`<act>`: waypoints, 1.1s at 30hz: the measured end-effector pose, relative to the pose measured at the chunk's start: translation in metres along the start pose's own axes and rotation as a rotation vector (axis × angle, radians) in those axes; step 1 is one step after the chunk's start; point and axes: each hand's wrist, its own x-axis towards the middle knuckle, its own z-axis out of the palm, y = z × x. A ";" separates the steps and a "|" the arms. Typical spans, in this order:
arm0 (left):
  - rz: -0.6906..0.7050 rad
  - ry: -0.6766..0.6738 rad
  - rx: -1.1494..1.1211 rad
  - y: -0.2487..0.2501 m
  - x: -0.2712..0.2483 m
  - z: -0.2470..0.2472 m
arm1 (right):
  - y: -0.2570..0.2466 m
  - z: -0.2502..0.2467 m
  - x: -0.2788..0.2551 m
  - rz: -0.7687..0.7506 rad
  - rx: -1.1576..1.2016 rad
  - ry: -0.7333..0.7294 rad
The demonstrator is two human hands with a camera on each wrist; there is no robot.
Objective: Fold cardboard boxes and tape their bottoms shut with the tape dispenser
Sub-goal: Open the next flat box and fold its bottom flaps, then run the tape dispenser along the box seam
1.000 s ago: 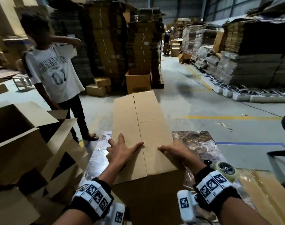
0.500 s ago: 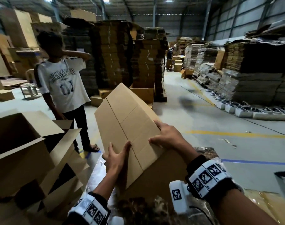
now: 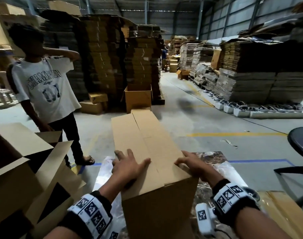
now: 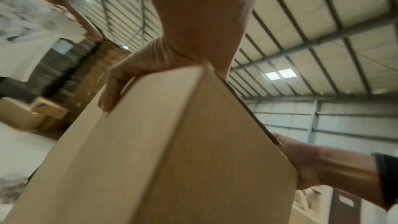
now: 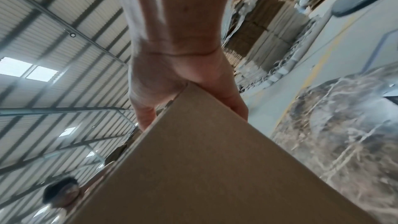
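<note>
A tall brown cardboard box (image 3: 147,144) stands on the marble-patterned table (image 3: 214,157), its flaps folded shut on top with the seam running away from me. My left hand (image 3: 128,164) lies on the near left of the top; in the left wrist view its fingers (image 4: 109,91) bend over the left edge and down the side. My right hand (image 3: 188,163) grips the near right corner (image 5: 193,101), thumb on one face and fingers on the other. The tape dispenser (image 3: 253,194) is mostly hidden behind my right wrist.
Opened boxes (image 3: 18,161) crowd the left side. A person in a white T-shirt (image 3: 47,87) stands beyond them. A black chair (image 3: 300,142) is at the right, with flat cardboard (image 3: 283,213) below it. An open box (image 3: 138,99) sits on the floor ahead.
Half a second ago the box was tipped up and leaning left in both hands; now it stands level on the table. Both hands stay at its near end.
</note>
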 end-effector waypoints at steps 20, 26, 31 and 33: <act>0.693 -0.145 0.457 0.079 0.024 0.130 | 0.260 -0.043 -0.072 0.666 0.089 0.746; 0.576 -0.148 0.400 0.130 0.023 0.148 | 0.308 -0.092 -0.063 0.822 -0.045 0.740; 0.504 -0.122 0.434 0.160 0.016 0.163 | 0.338 -0.118 -0.029 0.821 0.102 0.606; 0.478 -0.116 0.421 0.168 0.007 0.168 | 0.345 -0.123 -0.017 0.836 0.426 0.491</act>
